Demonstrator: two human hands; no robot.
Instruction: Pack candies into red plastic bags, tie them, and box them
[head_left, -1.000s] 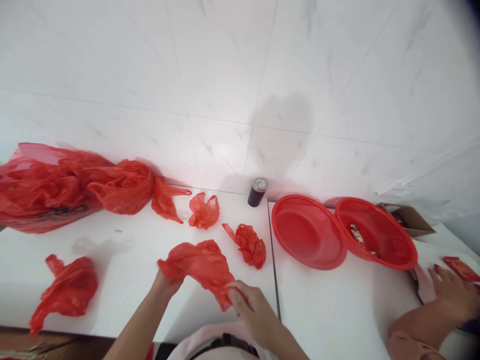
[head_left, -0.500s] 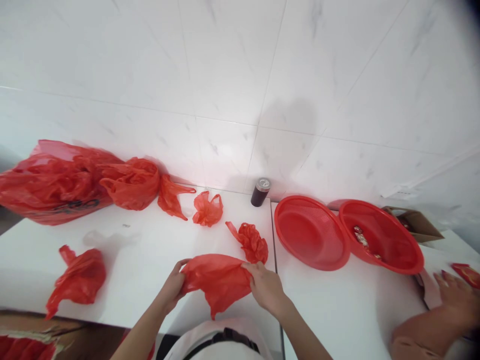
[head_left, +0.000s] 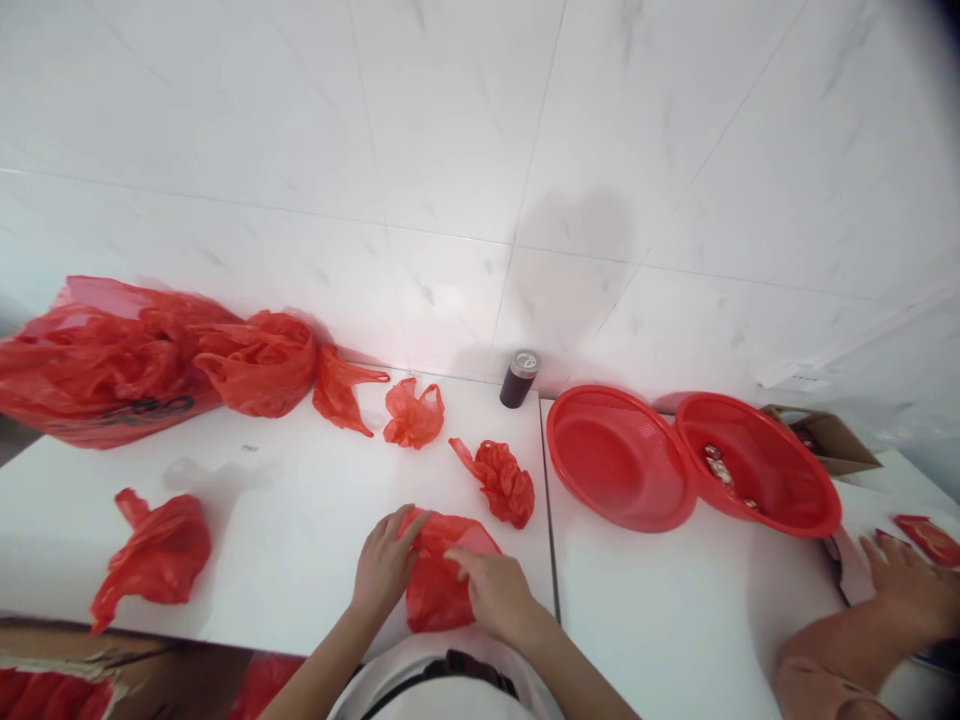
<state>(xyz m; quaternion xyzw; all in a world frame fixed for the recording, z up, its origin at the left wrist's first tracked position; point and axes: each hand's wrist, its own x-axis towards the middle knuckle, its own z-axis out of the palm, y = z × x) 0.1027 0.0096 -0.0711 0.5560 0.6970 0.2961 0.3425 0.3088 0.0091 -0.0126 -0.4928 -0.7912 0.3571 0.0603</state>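
Note:
At the front of the white table, a red plastic bag [head_left: 437, 592] lies bunched between my two hands. My left hand [head_left: 386, 562] is closed on its upper left edge, thumb and fingers on the film. From the right, my right hand [head_left: 495, 592] grips the bag near its middle, fingers bent over it. Just beyond sits a crumpled red plastic bag [head_left: 508, 485]. Farther back are a small red bag with handles up [head_left: 414, 413] and a flattened red bag [head_left: 343, 390].
Another red bag [head_left: 161, 550] lies at the left. A big red sack [head_left: 112, 360] and a stuffed bag [head_left: 262, 365] stand by the wall. A dark can [head_left: 519, 380], two red baskets [head_left: 621, 460] and a cardboard box [head_left: 832, 440] are rightward. A co-worker's hand [head_left: 907, 590] rests far right.
The bag was stretched wide between my hands; now it is drawn together and lower on the table. My hands have come closer to each other.

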